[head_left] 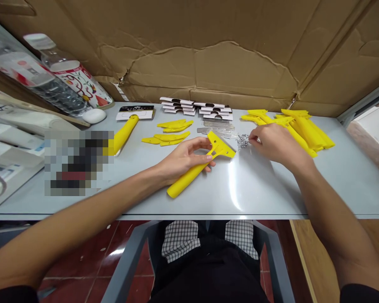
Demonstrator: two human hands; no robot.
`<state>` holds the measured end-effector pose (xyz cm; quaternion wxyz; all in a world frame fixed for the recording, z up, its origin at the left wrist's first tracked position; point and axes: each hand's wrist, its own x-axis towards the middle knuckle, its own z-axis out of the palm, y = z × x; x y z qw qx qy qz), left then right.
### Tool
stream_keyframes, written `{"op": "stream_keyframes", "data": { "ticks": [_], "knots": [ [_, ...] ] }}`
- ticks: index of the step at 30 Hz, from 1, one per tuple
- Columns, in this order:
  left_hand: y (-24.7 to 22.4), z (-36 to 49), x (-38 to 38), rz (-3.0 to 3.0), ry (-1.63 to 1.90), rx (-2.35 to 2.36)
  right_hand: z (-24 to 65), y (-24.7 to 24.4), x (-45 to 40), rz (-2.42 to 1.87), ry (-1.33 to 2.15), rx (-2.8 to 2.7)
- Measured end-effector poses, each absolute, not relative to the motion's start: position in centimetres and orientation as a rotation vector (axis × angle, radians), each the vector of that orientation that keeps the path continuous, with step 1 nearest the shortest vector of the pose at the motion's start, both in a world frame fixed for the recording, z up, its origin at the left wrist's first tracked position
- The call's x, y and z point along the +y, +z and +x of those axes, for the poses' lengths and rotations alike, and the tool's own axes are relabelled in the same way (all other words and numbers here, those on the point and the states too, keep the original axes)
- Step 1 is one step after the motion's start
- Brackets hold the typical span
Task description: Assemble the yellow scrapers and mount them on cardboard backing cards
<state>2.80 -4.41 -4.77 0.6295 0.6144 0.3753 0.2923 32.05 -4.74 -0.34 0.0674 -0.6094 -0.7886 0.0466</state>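
Observation:
My left hand (189,158) is wrapped round a yellow scraper handle (192,171), its wide head with two small holes tilted up to the right. My right hand (276,143) is pinched at the right edge of a small pile of screws (242,142). Whatever is between those fingertips is too small or hidden to make out. Behind the pile lie thin metal blades (217,126). Several loose yellow head pieces (173,136) rest left of the blades. More yellow scraper handles (314,130) are heaped beyond my right hand, which partly covers them.
Folded black-and-white cards (180,106) stand in stacks at the back, against a cardboard wall (240,63). At left are a yellow scraper (124,134) with a card, a blurred-out dark object (82,164), plastic bottles (78,80) and a white egg-shaped thing (94,115). The table edge (208,216) is close to my body.

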Motion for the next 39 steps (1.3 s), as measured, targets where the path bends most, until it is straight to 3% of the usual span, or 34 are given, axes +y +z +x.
{"op": "stream_keyframes", "data": {
  "ticks": [8,15,20,29,39],
  "knots": [
    [-6.4,3.9,-6.7,1.068,0.72,0.73,29.0,-1.7,-5.3,-1.06,0.666,-1.955],
    [-6.7,4.0,-6.6,1.046,0.78,0.722,27.1,-4.2,-5.3,-1.031,0.916,-1.717],
    [-6.8,4.0,-6.7,1.061,0.793,0.722,26.8,-4.7,-5.4,-1.047,0.853,-1.725],
    [-6.9,4.0,-6.9,1.128,0.82,0.68,26.6,-5.4,-5.6,-1.017,0.403,-1.946],
    [-7.0,4.0,-6.9,1.199,0.815,0.689,26.2,-5.4,-5.7,-1.034,0.369,-1.977]
  ]
}}
